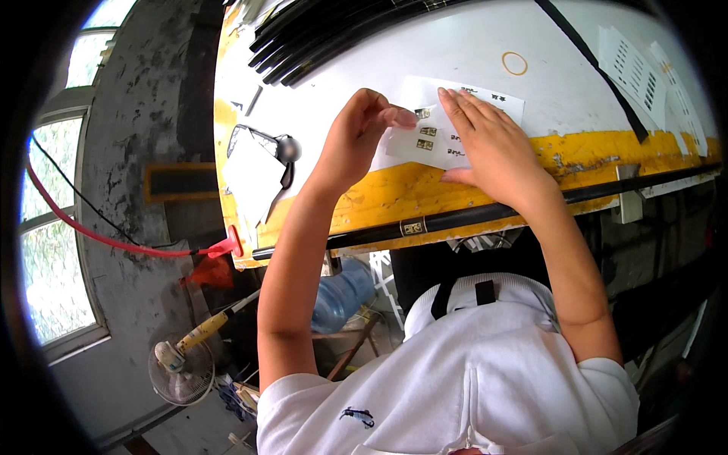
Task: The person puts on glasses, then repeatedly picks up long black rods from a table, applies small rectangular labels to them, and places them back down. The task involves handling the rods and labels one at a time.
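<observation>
Beneath the right fingers, a label sheet [402, 149] with small gold-and-black labels, lying near the worktop [561, 87] edge. Right hand [497, 148] flat on it, fingers nearly side by side, thumb spread toward the near side. Left hand [358, 129] curled at the sheet's left part, thumb and forefinger close together by a label; cannot tell whether they are clamped on it.

Nearside of both hands: chipped yellow border [425, 180], then a long black rod [470, 217] along the edge, passing below the right wrist, gold label on it. Widest stretch of white surface: beyond the right fingers, broken by a tan ring [516, 74] and, farther right, a black strap [588, 57] slanting to the border. Past the strap, printed sheets [631, 76].

Beyond the left fingers, a stack of black rods [326, 34] limits reach. Left of them, a white sheet [256, 178] beside the worktop's left edge.
</observation>
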`<state>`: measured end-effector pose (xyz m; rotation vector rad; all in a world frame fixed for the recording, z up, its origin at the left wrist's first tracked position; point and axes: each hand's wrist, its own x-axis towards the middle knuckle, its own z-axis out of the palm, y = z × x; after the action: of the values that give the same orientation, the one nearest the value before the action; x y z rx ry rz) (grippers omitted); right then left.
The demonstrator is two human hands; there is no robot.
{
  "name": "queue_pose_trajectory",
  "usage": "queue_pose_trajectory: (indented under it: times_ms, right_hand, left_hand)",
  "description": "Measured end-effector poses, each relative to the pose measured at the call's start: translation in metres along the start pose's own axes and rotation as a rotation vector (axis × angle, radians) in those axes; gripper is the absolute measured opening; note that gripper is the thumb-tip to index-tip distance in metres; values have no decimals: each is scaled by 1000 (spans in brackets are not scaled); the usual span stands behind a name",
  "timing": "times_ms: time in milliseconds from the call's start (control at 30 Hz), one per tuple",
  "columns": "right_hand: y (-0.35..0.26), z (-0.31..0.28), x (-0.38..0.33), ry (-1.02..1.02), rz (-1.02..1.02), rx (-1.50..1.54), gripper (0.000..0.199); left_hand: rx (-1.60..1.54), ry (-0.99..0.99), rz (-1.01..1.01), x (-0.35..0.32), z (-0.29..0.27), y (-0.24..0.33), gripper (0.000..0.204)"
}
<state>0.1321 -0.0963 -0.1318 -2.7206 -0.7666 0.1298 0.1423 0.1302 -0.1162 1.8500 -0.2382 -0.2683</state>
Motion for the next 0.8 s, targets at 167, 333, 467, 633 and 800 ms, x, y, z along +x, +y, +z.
queue_pose_trajectory:
  times_ms: [167, 333, 467, 633, 800]
  right_hand:
    - [2, 1, -1, 6, -7, 5, 106]
    - [1, -4, 0, 9, -34, -22, 103]
    - [-4, -6, -4, 128, -9, 128, 88]
    - [-14, -50, -32, 128, 134, 1172, 53]
    - [-38, -63, -64, 48, 44, 1389, 38]
  left_hand:
    - [-226, 186, -163, 4, 0, -7, 16]
    - [-304, 370, -222, 0, -4, -2, 14]
    - [-152, 378, -46, -29, 8, 33, 8]
    - [325, 546, 234, -71, 45, 73, 21]
    - [686, 676, 431, -98, 73, 88, 28]
